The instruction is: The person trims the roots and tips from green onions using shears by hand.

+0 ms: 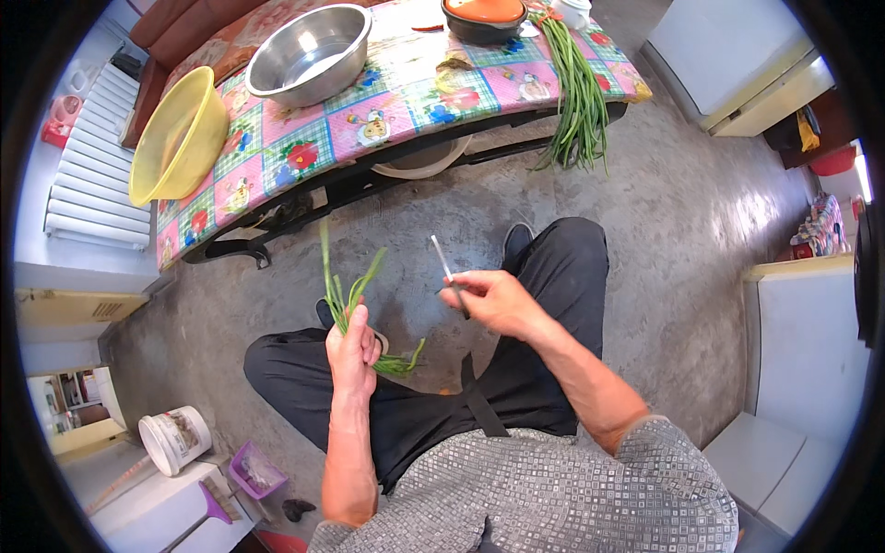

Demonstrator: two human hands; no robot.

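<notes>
My left hand point(355, 351) is closed around a small bunch of long green stalks point(337, 301), which stick out above the fist and below it. In my right hand point(487, 298) is a slim knife point(441, 257) with a pale, narrow blade pointing up and away from me. Blade and stalks are apart. A larger bundle of green stalks point(577, 97), tied at its top, hangs over the front edge of the table point(415, 114). On that table stand a steel basin point(308, 59) and, tilted at the left end, a yellow plastic basin point(181, 138).
A dark pot with an orange lid point(486, 14) and a white lidded vessel point(572, 11) stand at the table's far side. Under the table is a pale basin point(422, 162). Left below are a white bucket point(175, 439), a purple dustpan point(257, 470) and a purple brush point(218, 503).
</notes>
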